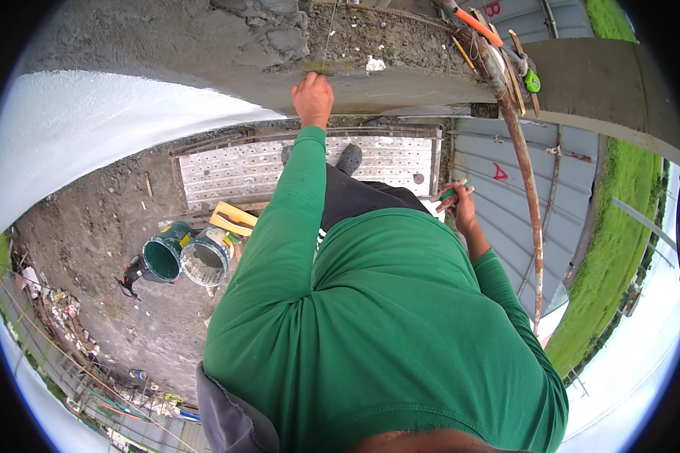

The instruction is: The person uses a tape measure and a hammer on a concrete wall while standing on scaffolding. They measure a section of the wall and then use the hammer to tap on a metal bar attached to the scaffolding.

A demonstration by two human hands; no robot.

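Observation:
Stretched forward, my left hand (313,100) is closed against the face of the grey plastered ledge (400,87). A thin string (329,38) comes down over the ledge top and meets its fingers, which look pinched on it. Low at my right side, my right hand (461,204) is wrapped round a small tool with a green handle (447,195). The tool's kind is unclear, since the fingers cover part of it. Under my feet lies a perforated metal platform (234,174).
Two buckets, one green (162,260) and one whitish (205,260), stand at left beside a yellow float (234,218). A rusty pole (533,189) slants past my right. Wood strips and a bright green tape measure (533,81) sit at the ledge's right end.

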